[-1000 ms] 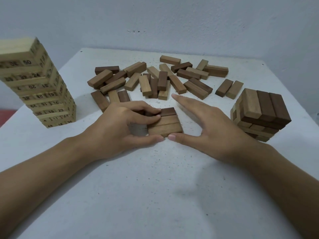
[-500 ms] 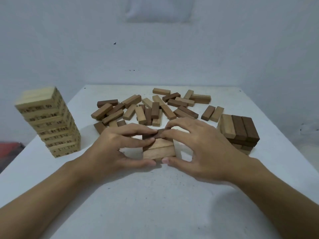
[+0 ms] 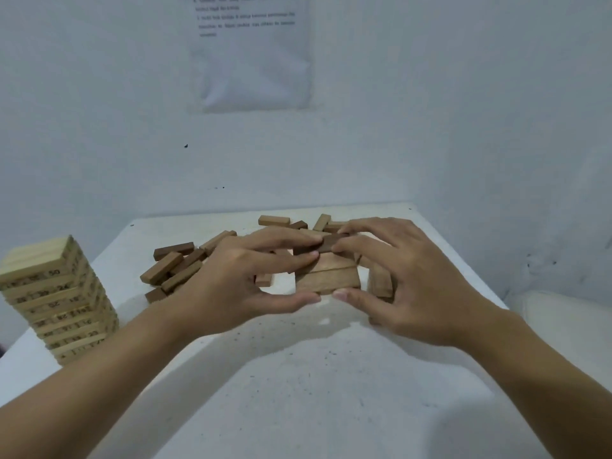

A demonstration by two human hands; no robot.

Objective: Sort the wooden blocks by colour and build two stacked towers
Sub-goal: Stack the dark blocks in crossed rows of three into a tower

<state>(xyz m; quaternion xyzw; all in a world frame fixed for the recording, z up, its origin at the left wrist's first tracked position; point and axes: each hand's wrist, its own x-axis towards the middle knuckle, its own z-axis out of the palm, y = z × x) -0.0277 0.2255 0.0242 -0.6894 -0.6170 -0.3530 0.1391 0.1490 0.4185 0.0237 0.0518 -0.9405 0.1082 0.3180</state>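
Note:
A row of three brown blocks (image 3: 328,276) is held between both hands above the white table (image 3: 298,376); the farthest block of the row is dark, the two nearer ones lighter. My left hand (image 3: 245,279) grips its left end, thumb at the near edge and fingers across the top. My right hand (image 3: 410,279) grips its right end the same way. Loose brown blocks (image 3: 175,266) lie scattered behind my left hand. A short brown stack (image 3: 381,283) shows partly behind my right hand. A tall pale numbered tower (image 3: 56,296) stands at the left.
A paper sheet (image 3: 251,51) hangs on the wall behind the table. The wall runs close along the table's far and right sides. A pale object (image 3: 563,326) sits off the table's right edge.
The view has tilted up towards the wall. Both hands closed on the row of three blocks and raised it off the table.

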